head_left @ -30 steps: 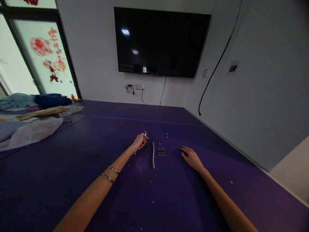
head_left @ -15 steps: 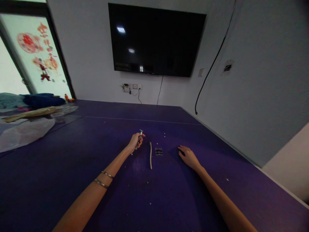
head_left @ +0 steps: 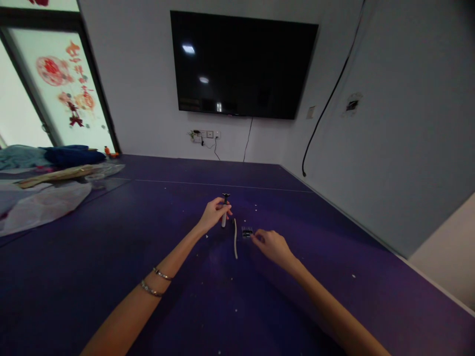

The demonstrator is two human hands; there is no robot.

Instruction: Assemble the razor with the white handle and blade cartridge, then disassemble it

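Note:
My left hand (head_left: pixel 215 211) is closed around the handle of a razor (head_left: pixel 224 215), held upright with its dark T-shaped head above the fingers. Just right of it, a thin pale stick with a dark tip, like a toothbrush (head_left: pixel 235 242), lies lengthwise on the purple surface. Beside that lies a small clear plastic case (head_left: pixel 247 232) with dark pieces inside. At the case's right edge, the thumb and fingertips of my right hand (head_left: pixel 273 245) are drawn together on it; the exact grip is partly hidden.
The purple surface (head_left: pixel 178 316) carries scattered white specks. Plastic sheeting (head_left: pixel 48 205) and folded dark blue cloth (head_left: pixel 76 155) lie at the far left. A black cable (head_left: pixel 326 106) hangs on the right wall. A television (head_left: pixel 243 64) hangs on the wall ahead.
My right hand has moved left, from resting apart on the surface to the clear case. My left hand has turned the razor more upright and shifted slightly right.

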